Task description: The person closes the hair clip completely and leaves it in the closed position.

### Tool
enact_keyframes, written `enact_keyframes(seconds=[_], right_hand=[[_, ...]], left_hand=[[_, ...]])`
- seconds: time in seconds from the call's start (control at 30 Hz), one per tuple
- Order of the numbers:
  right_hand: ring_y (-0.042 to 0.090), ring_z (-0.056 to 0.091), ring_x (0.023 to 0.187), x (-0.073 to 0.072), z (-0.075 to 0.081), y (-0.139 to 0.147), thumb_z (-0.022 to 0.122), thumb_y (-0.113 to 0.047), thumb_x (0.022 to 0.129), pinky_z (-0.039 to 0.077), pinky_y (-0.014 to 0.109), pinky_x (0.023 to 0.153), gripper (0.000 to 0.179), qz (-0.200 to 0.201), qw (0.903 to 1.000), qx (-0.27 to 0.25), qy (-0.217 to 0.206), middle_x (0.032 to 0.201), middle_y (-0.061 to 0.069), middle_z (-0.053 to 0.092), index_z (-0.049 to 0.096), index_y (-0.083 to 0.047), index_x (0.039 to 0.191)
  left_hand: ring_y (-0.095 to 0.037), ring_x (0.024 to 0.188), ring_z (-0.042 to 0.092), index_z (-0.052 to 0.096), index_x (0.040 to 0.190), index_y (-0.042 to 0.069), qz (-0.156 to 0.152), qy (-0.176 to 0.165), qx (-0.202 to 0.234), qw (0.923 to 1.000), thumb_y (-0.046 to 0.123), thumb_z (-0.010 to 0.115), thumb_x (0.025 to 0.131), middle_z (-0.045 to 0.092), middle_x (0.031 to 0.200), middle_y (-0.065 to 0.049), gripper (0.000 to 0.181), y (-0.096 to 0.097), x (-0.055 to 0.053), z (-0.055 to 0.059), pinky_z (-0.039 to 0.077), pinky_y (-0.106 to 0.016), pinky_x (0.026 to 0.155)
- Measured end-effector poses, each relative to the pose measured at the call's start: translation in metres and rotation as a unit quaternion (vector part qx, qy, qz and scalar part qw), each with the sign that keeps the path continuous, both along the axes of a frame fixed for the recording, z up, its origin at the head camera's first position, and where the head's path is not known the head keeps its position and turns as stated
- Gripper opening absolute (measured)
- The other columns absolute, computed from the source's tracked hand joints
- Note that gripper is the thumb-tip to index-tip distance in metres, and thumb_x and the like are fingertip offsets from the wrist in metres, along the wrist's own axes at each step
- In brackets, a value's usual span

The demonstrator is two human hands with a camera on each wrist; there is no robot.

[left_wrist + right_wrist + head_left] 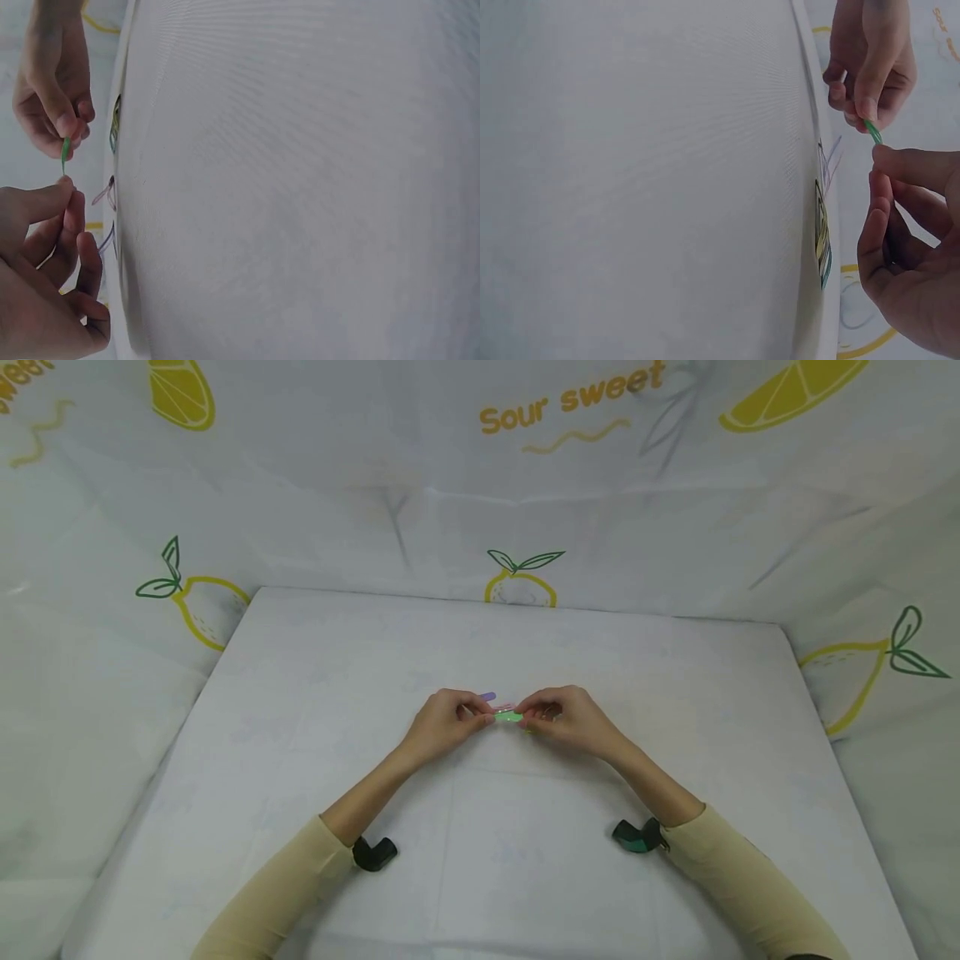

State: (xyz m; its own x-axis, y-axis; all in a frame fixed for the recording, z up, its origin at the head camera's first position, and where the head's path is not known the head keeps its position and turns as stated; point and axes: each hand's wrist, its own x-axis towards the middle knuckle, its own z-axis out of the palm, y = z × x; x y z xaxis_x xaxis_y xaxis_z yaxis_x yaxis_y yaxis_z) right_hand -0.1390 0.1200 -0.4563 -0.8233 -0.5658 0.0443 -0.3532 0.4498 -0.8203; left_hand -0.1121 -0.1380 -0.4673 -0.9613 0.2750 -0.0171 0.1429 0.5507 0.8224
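Over the middle of the table, both hands pinch a small bright green hair clip [508, 716] between thumb and fingertips, one at each end. The left hand [442, 722] has its left end, the right hand [566, 718] its right end. Seen edge-on in the right wrist view, the green clip [874, 133] is a slim strip held above the tabletop. Behind it in the head view lie a purple clip [489, 696] and, partly hidden, a pink one [501, 707]. Thin loops of a yellow clip [822, 238] show on the table in the right wrist view.
The white-covered table [450, 643] has its far edge against a hanging white sheet [315, 510] with lemon prints. Black wrist cameras, one left [375, 853] and one right [637, 837], sit beside the forearms. More sheet hangs at both sides.
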Motion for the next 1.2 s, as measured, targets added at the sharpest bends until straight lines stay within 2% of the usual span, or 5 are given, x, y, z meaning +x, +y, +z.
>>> enact_keyframes(seconds=[0.37,0.53,0.8,1.2], right_hand=[[0.010,0.061,0.076,-0.004,0.002,-0.004,0.083,-0.005,0.092,0.050,0.019,0.071,0.011,0.026,0.9981,0.052,-0.022,0.083,0.000,0.073,0.084,-0.006,0.103],[0.010,0.060,0.075,-0.006,0.003,-0.007,0.084,-0.007,0.092,0.049,0.019,0.070,0.010,0.030,0.9968,0.071,-0.023,0.081,-0.002,0.072,0.083,-0.006,0.102],[0.009,0.060,0.074,-0.006,0.002,-0.008,0.084,-0.007,0.092,0.050,0.020,0.071,0.010,0.027,0.9951,0.094,-0.020,0.081,-0.001,0.073,0.083,-0.005,0.102],[0.008,0.052,0.068,-0.011,-0.002,-0.006,0.086,-0.009,0.092,0.043,0.019,0.064,0.011,0.034,0.9956,0.087,0.001,0.081,0.002,0.074,0.086,-0.005,0.102]], left_hand=[[-0.010,0.074,0.056,0.082,0.099,0.013,-0.023,-0.039,-0.023,0.9987,0.018,0.078,0.098,0.078,0.094,-0.003,0.007,-0.001,-0.003,-0.001,0.043,-0.024,0.066],[-0.011,0.077,0.060,0.082,0.099,0.014,-0.022,-0.042,-0.050,0.9977,0.018,0.078,0.098,0.079,0.095,-0.003,0.006,0.002,-0.003,0.001,0.045,-0.026,0.068],[-0.010,0.073,0.060,0.081,0.098,0.013,-0.021,-0.027,-0.071,0.9969,0.019,0.080,0.098,0.078,0.090,-0.001,0.006,0.005,-0.003,-0.004,0.043,-0.026,0.066],[-0.010,0.077,0.064,0.083,0.098,0.014,-0.020,-0.029,-0.077,0.9965,0.020,0.082,0.097,0.078,0.090,-0.001,0.007,0.005,-0.005,-0.005,0.047,-0.026,0.069]])
